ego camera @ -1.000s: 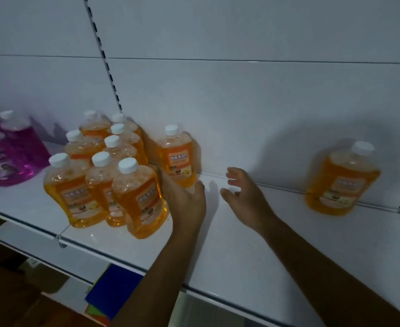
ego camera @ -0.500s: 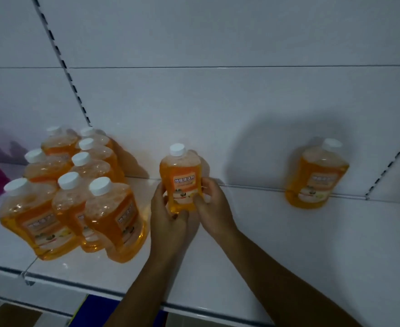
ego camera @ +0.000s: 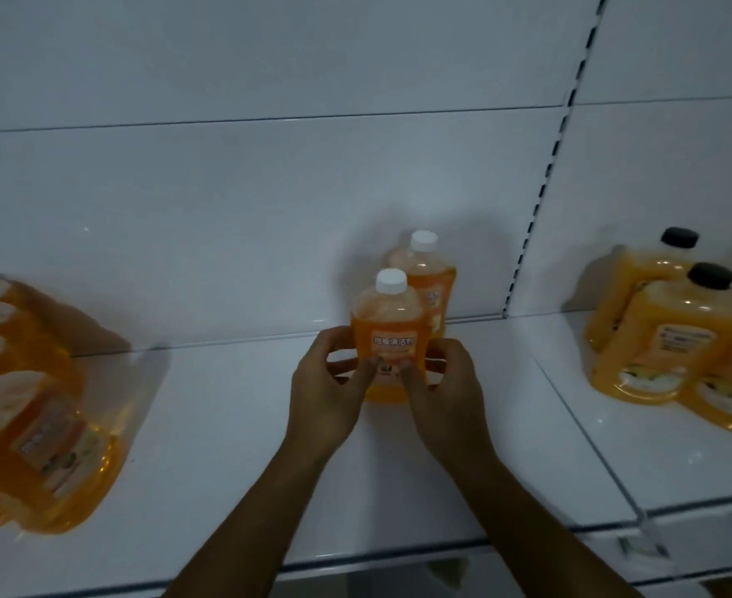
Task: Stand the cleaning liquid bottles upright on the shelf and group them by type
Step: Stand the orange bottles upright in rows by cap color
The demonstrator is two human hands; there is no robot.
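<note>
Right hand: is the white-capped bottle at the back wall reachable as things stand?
Probably not directly. The right hand and left hand both grip the front bottle, which stands right before the rear bottle. Only its cap shows free above.

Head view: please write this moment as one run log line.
both hands hold white-capped orange bottle | upright | directly before second bottle | shelf

A white shelf (ego camera: 226, 425) runs across the lower half of the frame. At the left edge a cluster of orange bottles (ego camera: 32, 425) stands on it, blurred. Two white-capped orange bottles (ego camera: 424, 287) stand at centre, one behind the other. At right, two bigger black-capped orange jugs (ego camera: 666, 338) stand side by side.
</note>
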